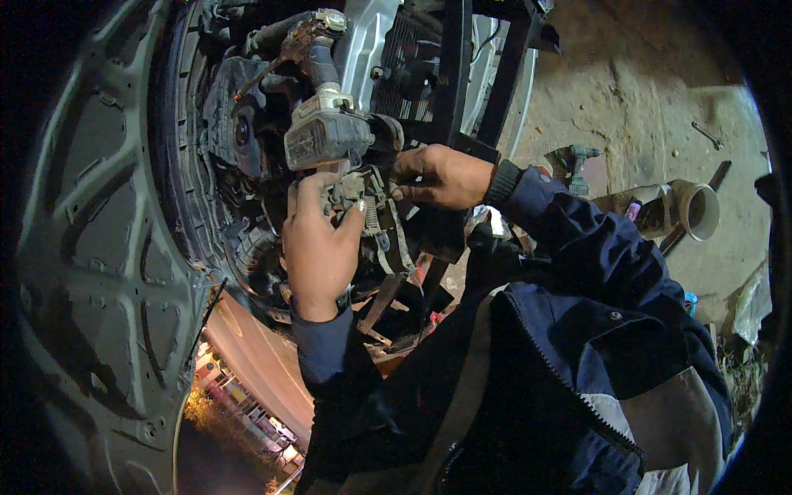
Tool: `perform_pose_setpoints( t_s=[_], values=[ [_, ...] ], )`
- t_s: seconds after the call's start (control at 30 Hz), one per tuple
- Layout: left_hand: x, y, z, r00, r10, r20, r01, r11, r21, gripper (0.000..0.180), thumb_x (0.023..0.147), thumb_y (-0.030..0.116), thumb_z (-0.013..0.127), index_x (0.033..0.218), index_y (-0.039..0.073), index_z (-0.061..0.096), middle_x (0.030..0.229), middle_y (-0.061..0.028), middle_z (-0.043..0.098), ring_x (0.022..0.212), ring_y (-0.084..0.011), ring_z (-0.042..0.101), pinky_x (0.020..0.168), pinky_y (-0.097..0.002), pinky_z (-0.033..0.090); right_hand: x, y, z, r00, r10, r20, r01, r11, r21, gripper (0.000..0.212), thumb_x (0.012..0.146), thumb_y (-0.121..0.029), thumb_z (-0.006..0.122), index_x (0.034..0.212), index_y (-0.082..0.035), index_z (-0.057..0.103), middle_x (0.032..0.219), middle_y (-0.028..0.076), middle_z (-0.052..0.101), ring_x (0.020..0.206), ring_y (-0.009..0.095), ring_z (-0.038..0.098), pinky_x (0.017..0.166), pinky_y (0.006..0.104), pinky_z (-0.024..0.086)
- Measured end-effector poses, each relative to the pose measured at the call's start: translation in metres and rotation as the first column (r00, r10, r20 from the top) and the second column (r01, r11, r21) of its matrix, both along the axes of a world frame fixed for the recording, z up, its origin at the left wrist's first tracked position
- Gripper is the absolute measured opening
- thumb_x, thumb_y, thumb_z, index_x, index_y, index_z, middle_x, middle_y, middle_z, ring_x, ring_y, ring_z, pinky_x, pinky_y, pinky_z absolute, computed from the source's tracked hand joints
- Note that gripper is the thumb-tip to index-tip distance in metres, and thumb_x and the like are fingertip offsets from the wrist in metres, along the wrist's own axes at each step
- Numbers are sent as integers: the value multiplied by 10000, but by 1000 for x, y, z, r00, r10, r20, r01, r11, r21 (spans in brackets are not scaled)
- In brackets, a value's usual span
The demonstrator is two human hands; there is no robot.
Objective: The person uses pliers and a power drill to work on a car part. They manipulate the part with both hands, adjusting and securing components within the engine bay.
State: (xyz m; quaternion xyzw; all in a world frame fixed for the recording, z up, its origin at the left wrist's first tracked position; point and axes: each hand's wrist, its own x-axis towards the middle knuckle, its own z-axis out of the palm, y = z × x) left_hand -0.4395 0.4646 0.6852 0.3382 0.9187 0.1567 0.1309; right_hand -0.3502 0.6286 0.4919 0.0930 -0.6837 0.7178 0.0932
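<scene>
Dark blue work jacket [569,388] with a grey panel, nearest the lens, fills the lower right; its sleeves run up to both hands. Raised bonnet underside [91,272], grey with pressed ribs, stands along the left, propped open so the bay is reachable. Engine bay [239,124], black and crowded with hoses and brackets, sits behind the hands. Bare concrete ground [643,91], upper right, carries a pale pipe section [697,210], a cordless drill [573,165] and a small spanner [708,134], laid within reach. Grey box-shaped component [326,136], on a hose just above the hands. Left hand [318,243], fingers curled from below around a small metal bracket assembly [359,198], seemingly steadying it. Right hand [437,175], fingers narrowly pinched at the same assembly's right side; what it grips I cannot tell.
</scene>
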Motion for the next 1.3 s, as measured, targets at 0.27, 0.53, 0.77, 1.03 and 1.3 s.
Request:
perform_pose_setpoints(
  t_s=[0.27, 0.53, 0.77, 1.03, 1.3],
  values=[
    [12, -13, -3, 999, 4, -53, 2, 994, 112, 431, 904, 34, 778, 1314, 33, 646, 1196, -194, 720, 1073, -388, 732, 923, -454, 579, -8, 0, 12, 998, -30, -56, 32, 999, 29, 282, 1033, -194, 737, 1175, 49, 717, 1104, 263, 722, 1008, 435, 712, 903, 469, 584],
    [22, -25, -8, 992, 37, -117, -12, 978, 207, 512, 948, 18, 781, 1430, 6, 608, 1263, -154, 720, 1133, -235, 687, 987, -396, 560, -5, -7, 17, 965, -230, -124, 238, 970, 51, 279, 1037, -222, 744, 1154, 31, 724, 1059, 252, 702, 965, 457, 690, 870, 495, 575],
    [30, -36, -2, 988, 78, -137, -39, 963, 266, 527, 963, 39, 787, 1442, -51, 586, 1396, -207, 664, 1266, -307, 655, 1080, -420, 532, -8, -16, 26, 989, -142, 27, 145, 960, -241, 276, 1064, -258, 744, 1137, 8, 727, 1021, 190, 730, 948, 310, 716, 863, 442, 568],
    [29, -39, -9, 994, 101, 29, -104, 896, 431, 524, 1026, 45, 749, 1492, -67, 538, 1462, -205, 619, 1291, -275, 638, 1114, -427, 525, -8, -11, 28, 995, -99, 19, 100, 939, -328, 239, 1074, -227, 732, 1138, 3, 716, 975, 122, 724, 930, 200, 663, 886, 386, 552],
    [17, -47, -20, 975, 135, 179, -204, 862, 463, 528, 1038, 99, 755, 1485, -53, 519, 1447, -181, 617, 1256, -236, 641, 1096, -404, 515, -4, -8, 21, 993, -110, -34, 94, 946, -312, 217, 1071, -187, 719, 1135, 20, 708, 1007, 150, 710, 945, 230, 667, 890, 398, 551]
  ],
)
